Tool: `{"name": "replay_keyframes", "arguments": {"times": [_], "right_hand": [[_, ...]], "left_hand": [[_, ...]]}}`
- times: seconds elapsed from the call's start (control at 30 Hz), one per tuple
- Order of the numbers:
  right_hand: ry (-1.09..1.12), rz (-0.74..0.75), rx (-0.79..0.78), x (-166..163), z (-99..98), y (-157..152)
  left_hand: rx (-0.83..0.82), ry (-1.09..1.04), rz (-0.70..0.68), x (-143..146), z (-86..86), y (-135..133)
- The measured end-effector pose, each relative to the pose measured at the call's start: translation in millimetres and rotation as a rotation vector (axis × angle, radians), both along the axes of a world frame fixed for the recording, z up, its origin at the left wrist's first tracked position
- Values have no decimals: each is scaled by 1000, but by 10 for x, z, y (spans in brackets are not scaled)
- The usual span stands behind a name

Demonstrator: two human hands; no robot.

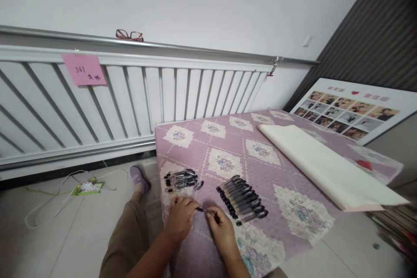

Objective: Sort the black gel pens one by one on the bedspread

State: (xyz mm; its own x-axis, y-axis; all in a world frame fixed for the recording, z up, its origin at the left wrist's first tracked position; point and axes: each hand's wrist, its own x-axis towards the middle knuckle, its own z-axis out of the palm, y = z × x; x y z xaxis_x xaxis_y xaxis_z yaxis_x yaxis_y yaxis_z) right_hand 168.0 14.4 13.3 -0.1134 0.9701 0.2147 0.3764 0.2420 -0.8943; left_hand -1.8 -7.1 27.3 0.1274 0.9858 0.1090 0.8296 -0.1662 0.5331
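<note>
My left hand (181, 218) and my right hand (220, 223) meet near the front edge of the table with the purple patterned cloth (228, 139). Both pinch one black pen (202, 210) that lies across between them. A small pile of black pens (180, 179) lies just beyond my left hand. To the right of my hands several black pens (241, 200) lie side by side in a neat row. A single pen cap (199, 185) sits between pile and row.
A rolled cream sheet (322, 165) lies across the table's right side. A photo collage board (352, 110) leans at the back right. A white radiator (130, 100) with a pink note (84, 69) and glasses (129, 34) runs along the wall. A power strip (87, 188) lies on the floor.
</note>
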Motion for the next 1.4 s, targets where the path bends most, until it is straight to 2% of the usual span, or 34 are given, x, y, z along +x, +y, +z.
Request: {"name": "replay_keyframes", "arguments": {"times": [0.57, 1.0, 1.4], "right_hand": [[24, -29, -28, 16, -39, 7], [-49, 33, 8, 11, -39, -4], [-22, -7, -25, 44, -111, 23]], "left_hand": [[10, -4, 17, -3, -66, 23], [23, -25, -18, -8, -47, 19], [30, -22, 9, -21, -111, 42]]}}
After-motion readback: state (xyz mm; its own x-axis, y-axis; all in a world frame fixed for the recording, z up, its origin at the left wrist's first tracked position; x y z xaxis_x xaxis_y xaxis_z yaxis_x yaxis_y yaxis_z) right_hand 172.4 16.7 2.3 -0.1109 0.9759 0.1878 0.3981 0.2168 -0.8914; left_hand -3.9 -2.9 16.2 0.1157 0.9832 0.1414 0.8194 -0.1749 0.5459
